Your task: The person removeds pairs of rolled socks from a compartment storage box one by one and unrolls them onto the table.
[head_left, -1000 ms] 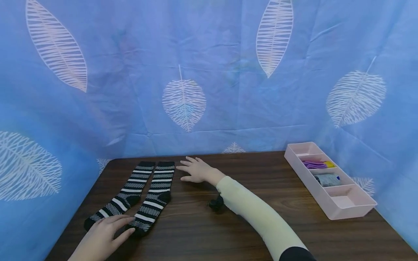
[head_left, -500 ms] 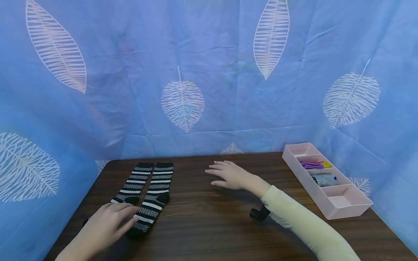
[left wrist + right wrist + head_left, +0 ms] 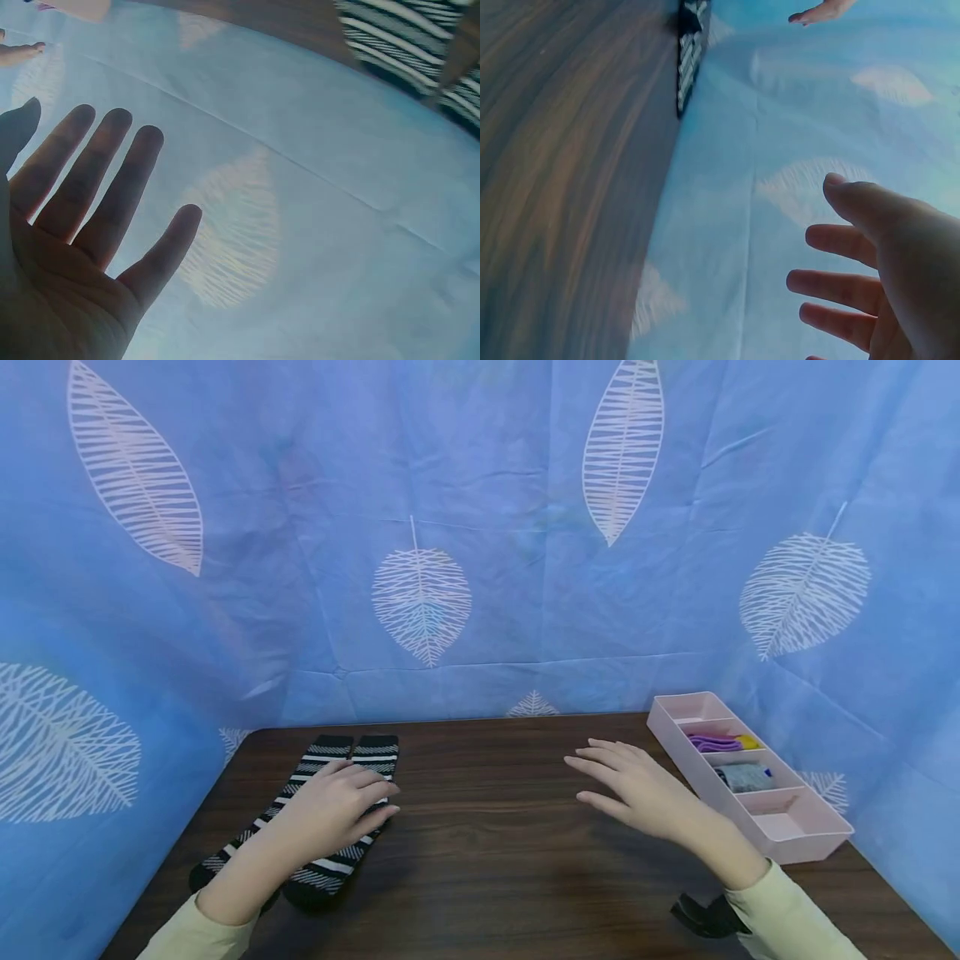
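Two black-and-white striped socks lie side by side on the left of the table, a left sock (image 3: 307, 770) and a right sock (image 3: 337, 864). My left hand (image 3: 330, 810) is over them in the head view, covering their middle parts. In the left wrist view its fingers are spread, the palm holds nothing, and the socks show at the upper right, apart from the hand. My right hand (image 3: 645, 789) hovers on the right side of the table with extended fingers and holds nothing. A black strap (image 3: 708, 917) hangs under the right sleeve.
A pale pink divided box (image 3: 813, 847) stands at the right. One compartment holds a folded purple item (image 3: 712, 742) with yellow on it, another a rolled grey item (image 3: 744, 777). Blue leaf-print cloth (image 3: 487, 610) hangs behind the brown table (image 3: 480, 852).
My right hand has moved right, away from the socks towards the box. My left hand has moved from the toe ends up and to the right over the socks. The socks have stayed put.
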The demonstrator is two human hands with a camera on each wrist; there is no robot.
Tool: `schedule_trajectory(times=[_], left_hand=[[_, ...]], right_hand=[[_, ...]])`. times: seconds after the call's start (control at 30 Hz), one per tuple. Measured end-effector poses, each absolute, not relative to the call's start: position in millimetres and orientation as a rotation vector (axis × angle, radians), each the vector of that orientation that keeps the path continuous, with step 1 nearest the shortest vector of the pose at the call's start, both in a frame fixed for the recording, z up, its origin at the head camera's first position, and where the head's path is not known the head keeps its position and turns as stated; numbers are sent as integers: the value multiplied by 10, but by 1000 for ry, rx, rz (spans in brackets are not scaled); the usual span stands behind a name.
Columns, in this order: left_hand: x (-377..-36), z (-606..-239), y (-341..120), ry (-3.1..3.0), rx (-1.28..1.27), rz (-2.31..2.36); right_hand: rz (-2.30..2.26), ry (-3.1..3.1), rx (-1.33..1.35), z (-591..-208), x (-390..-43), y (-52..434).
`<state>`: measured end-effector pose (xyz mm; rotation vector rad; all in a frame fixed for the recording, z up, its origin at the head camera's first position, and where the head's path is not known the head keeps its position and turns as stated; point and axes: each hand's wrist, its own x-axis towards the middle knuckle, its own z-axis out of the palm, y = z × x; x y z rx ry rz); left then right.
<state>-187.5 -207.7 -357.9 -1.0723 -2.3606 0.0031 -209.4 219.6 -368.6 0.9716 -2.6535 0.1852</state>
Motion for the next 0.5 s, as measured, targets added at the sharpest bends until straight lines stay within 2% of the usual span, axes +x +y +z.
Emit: schedule_trajectory(times=[0.5], left_hand=[[-2277, -3462, -1215, -2210, -1320, 19]], right_hand=[[228, -2419, 717, -3636, -1549, 3046]])
